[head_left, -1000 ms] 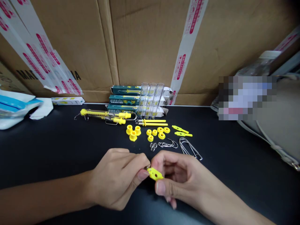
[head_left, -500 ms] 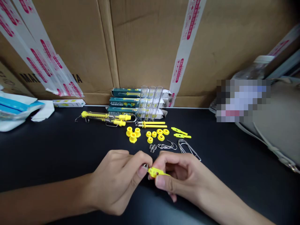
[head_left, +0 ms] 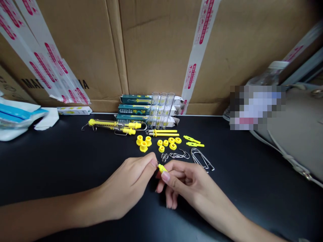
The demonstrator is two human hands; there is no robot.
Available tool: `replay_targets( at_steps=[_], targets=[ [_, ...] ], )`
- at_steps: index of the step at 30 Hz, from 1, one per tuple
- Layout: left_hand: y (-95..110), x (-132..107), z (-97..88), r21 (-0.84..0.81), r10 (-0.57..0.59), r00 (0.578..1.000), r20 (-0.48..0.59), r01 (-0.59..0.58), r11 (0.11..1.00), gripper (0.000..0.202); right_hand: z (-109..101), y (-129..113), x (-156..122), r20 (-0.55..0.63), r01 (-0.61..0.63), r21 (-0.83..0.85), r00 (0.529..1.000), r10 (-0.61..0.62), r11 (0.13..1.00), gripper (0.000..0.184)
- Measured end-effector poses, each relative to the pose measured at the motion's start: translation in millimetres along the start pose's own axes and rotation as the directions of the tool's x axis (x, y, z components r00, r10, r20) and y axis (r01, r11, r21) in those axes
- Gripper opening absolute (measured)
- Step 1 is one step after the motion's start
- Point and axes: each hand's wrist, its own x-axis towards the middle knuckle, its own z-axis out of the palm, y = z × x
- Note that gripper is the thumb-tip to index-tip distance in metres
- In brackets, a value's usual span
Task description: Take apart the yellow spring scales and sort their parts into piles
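Observation:
My left hand [head_left: 128, 188] and my right hand [head_left: 184, 183] meet fingertip to fingertip over the black table [head_left: 50, 161]. Between them sits a small yellow plastic piece [head_left: 161, 168]. My right thumb and forefinger pinch it. My left thumb and forefinger are pinched at its end, on a small metal bit too tiny to name. Just beyond the hands lie yellow caps [head_left: 142, 143], yellow rings [head_left: 169, 143], a small spring [head_left: 164, 156], wire hooks [head_left: 179, 155] and long wire loops [head_left: 202, 160].
Two assembled yellow spring scales [head_left: 113, 126] lie at the back, beside clear tubes [head_left: 161, 109] leaning on green boxes [head_left: 132, 108]. Cardboard cartons [head_left: 156, 50] wall off the rear. White packets [head_left: 15, 117] sit far left, a beige bag [head_left: 297, 134] at the right.
Both hands have moved away from me toward the loose parts. The yellow piece is turned more end-on, and my right fingers have uncurled below the pinch.

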Motion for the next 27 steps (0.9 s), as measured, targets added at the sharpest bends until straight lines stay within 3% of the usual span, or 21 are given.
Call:
replay_targets(
  at_steps=[9, 15, 17, 19, 21, 24, 27],
  targets=[
    [-0.6, 0.7, -1.8, -0.037, 0.02, 0.999, 0.027, -0.019, 0.999, 0.041, -2.3, -1.3, -0.8, 0.047, 0.042, 0.153, 0.998, -0.05, 0.987, 0.034],
    [0.0, 0.6, -0.5, -0.017, -0.023, 1.0, 0.005, 0.023, 1.0, 0.042, -16.7, -10.0, -3.3, -0.035, 0.095, 0.33, 0.996, -0.088, 0.939, 0.026],
    [-0.2, 0.4, -0.8, -0.026, -0.038, 0.999, 0.002, 0.038, 0.999, 0.043, -27.1, -16.8, -4.0, -0.144, 0.18, 0.24, 0.978, -0.148, 0.954, 0.025],
    [-0.5, 0.5, -1.2, -0.019, -0.041, 0.999, 0.006, 0.041, 0.999, 0.043, -39.1, -23.1, -3.6, -0.269, 0.272, 0.02, 0.928, -0.257, 0.962, 0.023],
    [-1.0, 1.1, -1.7, -0.002, -0.035, 0.999, 0.008, 0.035, 0.999, 0.042, -50.8, -27.2, -1.2, -0.341, 0.268, -0.22, 0.879, -0.332, 0.938, 0.021],
    [-1.6, 2.8, -2.1, 0.001, -0.036, 0.999, 0.003, 0.036, 0.999, 0.039, -63.9, -27.9, 5.0, -0.357, 0.217, -0.43, 0.851, -0.386, 0.876, 0.029],
    [-2.0, 4.2, -1.9, -0.04, -0.046, 0.999, -0.004, 0.046, 0.998, 0.039, -70.0, -24.6, 11.2, -0.335, 0.243, -0.55, 0.813, -0.477, 0.799, 0.03]
  ],
)
